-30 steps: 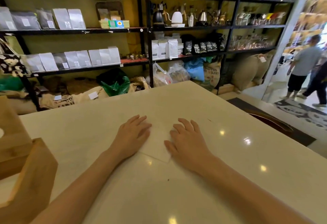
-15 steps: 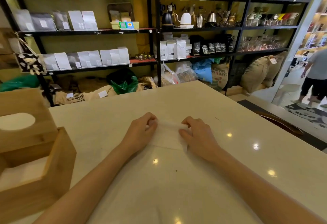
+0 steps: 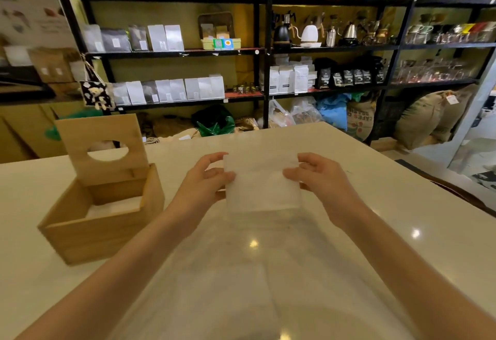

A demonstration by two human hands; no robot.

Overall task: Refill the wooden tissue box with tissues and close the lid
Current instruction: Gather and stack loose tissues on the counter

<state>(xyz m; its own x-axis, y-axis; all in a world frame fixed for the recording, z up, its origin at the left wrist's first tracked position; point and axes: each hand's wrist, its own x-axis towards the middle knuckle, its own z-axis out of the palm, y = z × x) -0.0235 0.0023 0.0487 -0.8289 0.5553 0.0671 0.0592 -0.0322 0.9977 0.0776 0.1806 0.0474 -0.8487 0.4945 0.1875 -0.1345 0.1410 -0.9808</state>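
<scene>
Both hands pinch one white tissue and hold it up off the counter: the left hand has its grip closed on the tissue's left edge, thumb on the near face, and the right hand has its grip closed on the right edge in the same way. Fingers behind the sheet are hidden by it, so how many press its far side cannot be told. Its surface is blurred, and whether it is a single ply or a folded stack is hard to make out (a faint crease crosses its upper part).

One wooden tissue box stands on the counter to the left, well apart from the hands. Its lid is raised and stands roughly upright at the back of the box, with one oval opening through it. Inside lies a white layer of tissues; their number cannot be counted, and the box's front wall hides the lower part.

Two forearms run out of the bottom of the view, cut off by the edges. Beyond the counter stand dark shelves of pouches, kettles and jars, too many and too soft to count, with sacks below on the right, partly cut off.
</scene>
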